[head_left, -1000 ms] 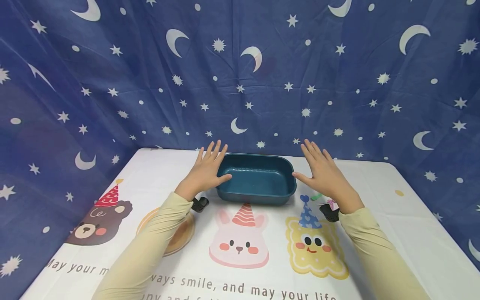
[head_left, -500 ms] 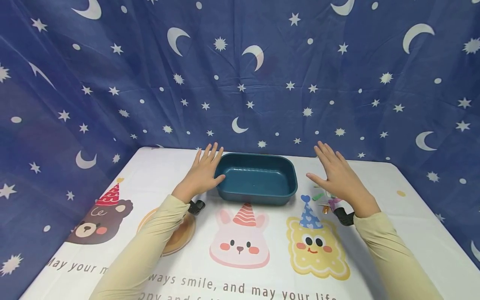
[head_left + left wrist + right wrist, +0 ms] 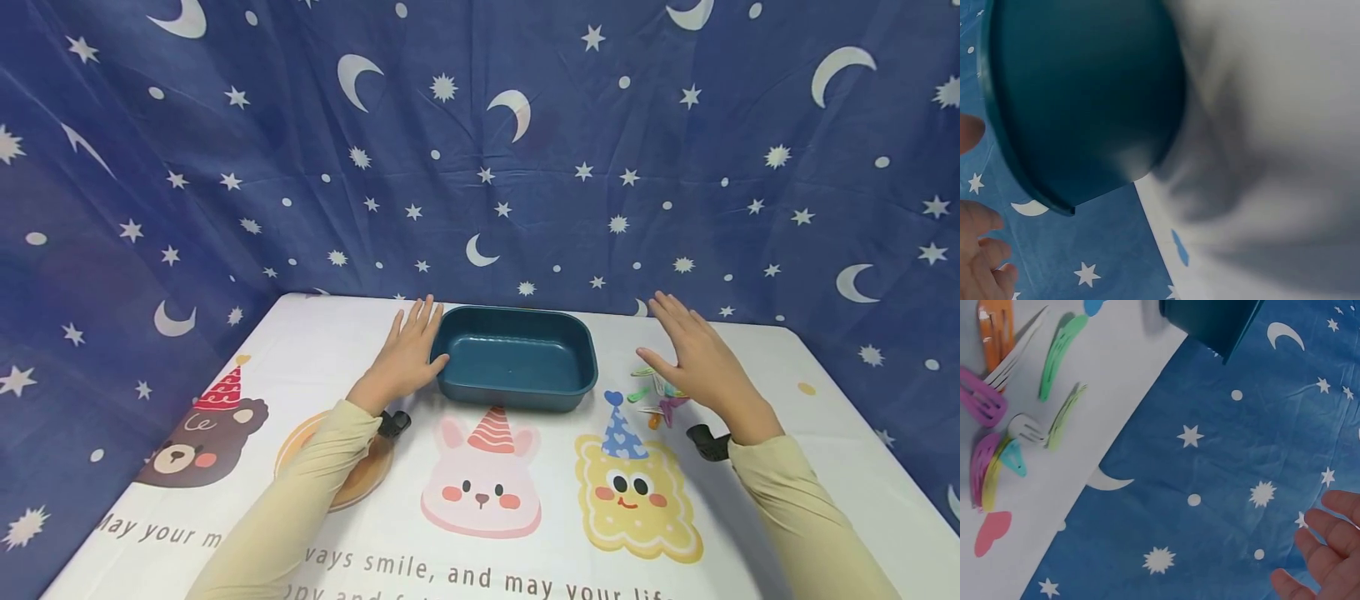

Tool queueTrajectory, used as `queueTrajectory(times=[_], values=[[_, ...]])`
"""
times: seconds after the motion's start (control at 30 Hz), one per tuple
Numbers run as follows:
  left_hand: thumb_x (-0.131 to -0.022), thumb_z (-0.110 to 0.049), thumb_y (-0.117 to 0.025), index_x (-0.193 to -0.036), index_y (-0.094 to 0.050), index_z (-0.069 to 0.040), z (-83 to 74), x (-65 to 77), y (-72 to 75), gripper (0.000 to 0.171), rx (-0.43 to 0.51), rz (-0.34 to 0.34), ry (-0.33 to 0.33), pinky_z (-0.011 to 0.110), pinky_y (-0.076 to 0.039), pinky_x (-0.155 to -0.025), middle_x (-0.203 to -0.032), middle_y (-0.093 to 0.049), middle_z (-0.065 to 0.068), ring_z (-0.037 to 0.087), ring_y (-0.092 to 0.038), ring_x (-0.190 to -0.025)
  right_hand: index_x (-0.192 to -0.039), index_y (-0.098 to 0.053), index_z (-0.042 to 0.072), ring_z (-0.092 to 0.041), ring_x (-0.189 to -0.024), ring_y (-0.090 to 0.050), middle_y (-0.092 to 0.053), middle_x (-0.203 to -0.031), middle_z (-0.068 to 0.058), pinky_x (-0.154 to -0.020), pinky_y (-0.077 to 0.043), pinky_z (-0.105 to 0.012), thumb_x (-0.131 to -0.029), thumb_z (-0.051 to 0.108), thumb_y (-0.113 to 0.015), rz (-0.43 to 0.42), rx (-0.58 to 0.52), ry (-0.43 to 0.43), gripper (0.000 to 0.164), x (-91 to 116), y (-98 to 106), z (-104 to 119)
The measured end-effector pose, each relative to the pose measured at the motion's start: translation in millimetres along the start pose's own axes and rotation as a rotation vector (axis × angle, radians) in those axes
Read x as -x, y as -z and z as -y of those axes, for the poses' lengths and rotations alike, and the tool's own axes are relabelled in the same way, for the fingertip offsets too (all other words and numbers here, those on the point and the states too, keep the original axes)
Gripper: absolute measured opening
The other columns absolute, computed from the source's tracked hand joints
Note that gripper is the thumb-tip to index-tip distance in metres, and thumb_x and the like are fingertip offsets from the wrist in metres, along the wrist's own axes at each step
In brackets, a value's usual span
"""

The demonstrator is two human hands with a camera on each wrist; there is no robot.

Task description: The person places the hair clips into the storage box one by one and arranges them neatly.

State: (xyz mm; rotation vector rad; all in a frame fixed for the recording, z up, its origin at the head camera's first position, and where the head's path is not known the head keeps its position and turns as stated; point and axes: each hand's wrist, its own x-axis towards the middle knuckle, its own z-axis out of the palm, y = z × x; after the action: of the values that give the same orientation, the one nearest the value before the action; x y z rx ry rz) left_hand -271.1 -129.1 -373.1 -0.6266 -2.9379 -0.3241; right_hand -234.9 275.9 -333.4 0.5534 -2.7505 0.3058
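A dark teal oblong bin [image 3: 517, 367] stands near the back of the table with nothing in it. My left hand [image 3: 402, 358] is spread at the bin's left end, its thumb close to the rim. In the left wrist view the bin's wall [image 3: 1085, 94] fills the upper left beside the fingers. To the right of the bin my right hand [image 3: 701, 358] is held palm down with straight fingers, holding nothing. Partly hidden under it lies a small heap of coloured snap hair clips [image 3: 638, 394]. The right wrist view shows them apart: a green hair clip [image 3: 1060, 356], an orange one, purple ones and others.
The white tablecloth [image 3: 555, 508] carries printed cartoon figures and lettering. A blue curtain [image 3: 480, 150] with moons and stars hangs right behind the table and along its left side. Black wrist straps [image 3: 708, 443] show at the cuffs.
My right hand has moved right and a little nearer, away from the bin, so more of the hair clips show. My left hand has shifted slightly left and down.
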Motion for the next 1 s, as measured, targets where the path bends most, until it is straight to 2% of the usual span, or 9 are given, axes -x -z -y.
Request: queueTrajectory(times=[0.13,0.37,0.57,1.0], values=[[-0.095,-0.036,-0.046,-0.151,-0.007,-0.001,1.4,0.5,-5.3,0.077,-0.004,0.009,0.007,0.053,-0.003,-0.119,-0.159,-0.001,0.017,0.031,0.0,-0.148,-0.146,-0.028,0.0,-0.04,-0.14,-0.025,-0.027,-0.152,-0.023,-0.115,-0.019,-0.054,-0.09,0.035,-0.06,-0.002,-0.011,-0.011,0.074,5,0,-4],[-0.097,-0.035,-0.042,-0.15,-0.007,0.0,3.5,-0.4,-11.6,0.073,-0.006,0.017,0.012,0.053,-0.004,-0.119,-0.159,-0.002,0.017,0.032,-0.002,-0.147,-0.146,-0.03,0.001,-0.042,-0.138,-0.029,-0.031,-0.15,-0.024,-0.107,-0.027,-0.062,-0.09,0.034,-0.059,-0.008,-0.012,-0.037,0.071,15,-1,-13],[-0.097,-0.035,-0.042,-0.15,-0.008,0.0,4.8,-0.8,-14.1,0.073,0.001,0.022,0.03,0.051,-0.002,-0.119,-0.158,-0.004,0.018,0.031,-0.002,-0.148,-0.144,-0.032,0.0,-0.046,-0.133,-0.034,-0.034,-0.147,-0.026,-0.104,-0.03,-0.062,-0.089,0.03,-0.062,-0.022,-0.026,-0.033,0.069,21,-4,-20],[-0.099,-0.03,-0.037,-0.149,-0.012,0.002,6.8,-0.6,-19.8,0.065,0.009,0.032,0.05,0.05,-0.004,-0.119,-0.158,-0.009,0.018,0.032,-0.006,-0.147,-0.144,-0.032,-0.002,-0.048,-0.128,-0.037,-0.036,-0.144,-0.028,-0.101,-0.032,-0.063,-0.089,0.03,-0.061,0.018,-0.044,-0.087,0.07,34,-10,-33]])
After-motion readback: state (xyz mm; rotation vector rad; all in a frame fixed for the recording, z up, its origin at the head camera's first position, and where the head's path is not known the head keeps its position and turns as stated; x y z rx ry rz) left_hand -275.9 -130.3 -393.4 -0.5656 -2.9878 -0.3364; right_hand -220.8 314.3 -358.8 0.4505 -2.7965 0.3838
